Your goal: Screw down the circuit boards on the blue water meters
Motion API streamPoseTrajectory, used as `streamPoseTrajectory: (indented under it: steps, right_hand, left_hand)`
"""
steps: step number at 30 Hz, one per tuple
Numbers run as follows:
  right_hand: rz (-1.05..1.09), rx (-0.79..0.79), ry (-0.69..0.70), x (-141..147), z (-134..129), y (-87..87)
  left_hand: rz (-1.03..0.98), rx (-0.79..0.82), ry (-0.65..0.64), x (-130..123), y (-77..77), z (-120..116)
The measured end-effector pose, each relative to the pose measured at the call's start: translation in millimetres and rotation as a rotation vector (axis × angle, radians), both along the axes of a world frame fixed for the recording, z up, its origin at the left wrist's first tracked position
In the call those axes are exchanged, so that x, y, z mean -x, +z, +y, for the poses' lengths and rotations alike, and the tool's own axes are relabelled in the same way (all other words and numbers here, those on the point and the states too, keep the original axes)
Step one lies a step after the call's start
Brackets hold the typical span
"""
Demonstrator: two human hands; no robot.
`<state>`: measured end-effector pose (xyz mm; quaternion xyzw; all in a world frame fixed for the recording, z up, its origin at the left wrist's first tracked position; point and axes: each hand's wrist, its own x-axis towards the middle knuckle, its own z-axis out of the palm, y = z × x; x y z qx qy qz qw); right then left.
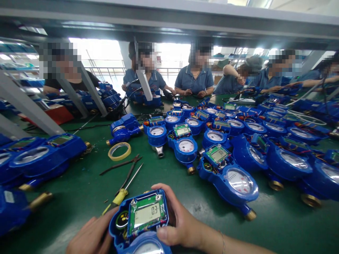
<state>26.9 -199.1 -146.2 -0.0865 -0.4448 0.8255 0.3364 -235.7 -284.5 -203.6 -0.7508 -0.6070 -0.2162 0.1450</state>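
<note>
A blue water meter (122, 231) is held low in front of me, its housing uncovered so that a green circuit board shows. The board's display (147, 215) reads 0.3, and the round dial below is cut off by the picture's bottom edge. My right hand (182, 218) grips the housing's right side, thumb in front and fingers around the back. Against the left side lies my left hand (91, 234), closed on the meter, its fingertips partly hidden. Just beyond are a screwdriver (120, 195) with a yellow handle and dark pliers (129, 167).
Many similar meters (229, 180) crowd the green table (159, 173) from centre to right; more (34, 153) stand at left. A roll of yellow tape (119, 151) lies beyond the pliers. Grey frame bars (29, 102) cross the left side. Several people (194, 76) sit opposite.
</note>
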Motion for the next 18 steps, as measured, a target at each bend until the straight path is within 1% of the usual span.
streamPoseTrajectory:
  steps: [9,14,18]
  right_hand:
    - [0.005,-0.009,0.018,-0.8,0.8,-0.1]
    - [0.020,-0.016,0.040,-1.2,1.5,0.3]
    - [0.028,-0.023,0.038,-1.3,1.7,-1.4]
  left_hand:
    - [0.037,0.011,0.013,0.1,-3.2,-1.7]
    - [0.043,0.003,0.014,-0.8,-1.1,-3.0]
    - [0.103,-0.027,0.000,-1.1,-0.7,-1.7]
